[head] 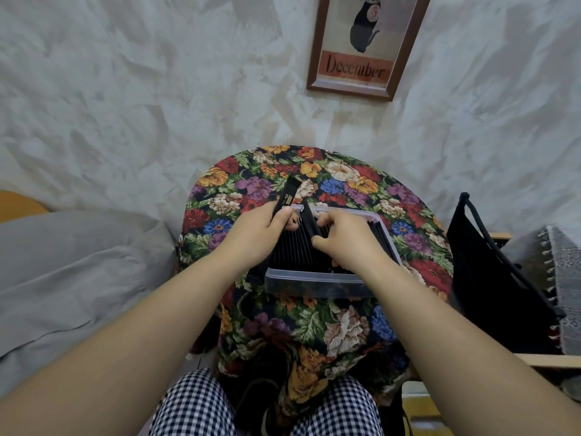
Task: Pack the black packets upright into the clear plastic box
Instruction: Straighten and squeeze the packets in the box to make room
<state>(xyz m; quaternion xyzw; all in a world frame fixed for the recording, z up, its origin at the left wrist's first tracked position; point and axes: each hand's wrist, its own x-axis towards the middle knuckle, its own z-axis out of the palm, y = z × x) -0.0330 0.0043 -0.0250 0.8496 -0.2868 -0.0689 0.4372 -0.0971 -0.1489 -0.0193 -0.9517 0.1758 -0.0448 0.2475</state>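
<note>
A clear plastic box (314,283) stands on a small table draped in flowered cloth, straight ahead of me. Several black packets (290,247) stand upright in rows inside it. My left hand (254,234) grips a long black packet (286,196) that sticks up and away over the box's far left corner. My right hand (345,240) is over the box, its fingers curled round another black packet (309,220) that leans among the packed rows. The right part of the box's inside is hidden behind that hand.
The flowered cloth (339,180) covers the round table and hangs down toward my checked trousers. A grey cushion (78,272) lies at the left. A black bag (490,272) on a wooden shelf stands at the right. A framed picture (364,45) hangs on the wall.
</note>
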